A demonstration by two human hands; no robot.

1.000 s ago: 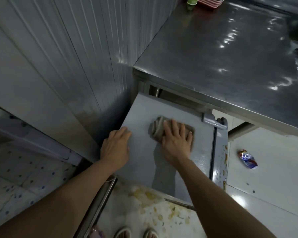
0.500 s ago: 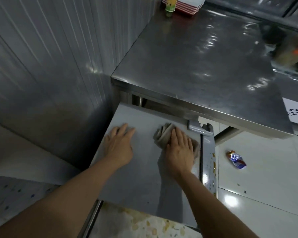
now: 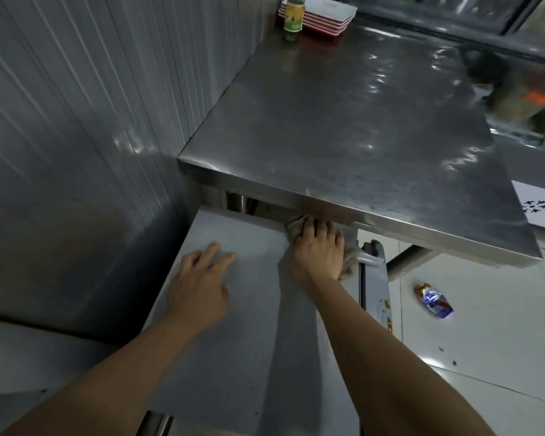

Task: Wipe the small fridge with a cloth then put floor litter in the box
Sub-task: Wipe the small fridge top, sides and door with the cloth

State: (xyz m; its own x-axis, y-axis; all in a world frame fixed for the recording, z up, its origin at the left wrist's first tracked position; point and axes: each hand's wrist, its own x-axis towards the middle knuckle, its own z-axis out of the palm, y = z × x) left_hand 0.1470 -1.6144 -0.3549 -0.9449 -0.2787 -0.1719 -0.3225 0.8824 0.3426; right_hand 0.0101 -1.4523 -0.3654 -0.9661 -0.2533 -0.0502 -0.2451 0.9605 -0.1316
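The small grey fridge [image 3: 239, 341] stands below me, its flat top filling the lower middle of the head view. My right hand [image 3: 318, 251] presses a crumpled grey-brown cloth [image 3: 348, 261] flat against the fridge top at its far right corner, just under the steel table's edge. The cloth shows on both sides of the hand and is mostly covered by it. My left hand [image 3: 202, 284] rests flat on the fridge top to the left, fingers spread. A crumpled blue and gold wrapper [image 3: 434, 301] lies on the white floor to the right.
A steel table [image 3: 359, 127] overhangs the fridge's far end. On the table's far corner stand a bottle [image 3: 294, 17] and stacked red-and-white trays [image 3: 324, 14]. A ribbed metal wall [image 3: 92, 105] closes the left. White floor tiles [image 3: 485, 357] spread to the right.
My right hand has slid the cloth away from me, from the middle of the fridge top to its far right corner under the table edge. My left hand stays flat on the top.
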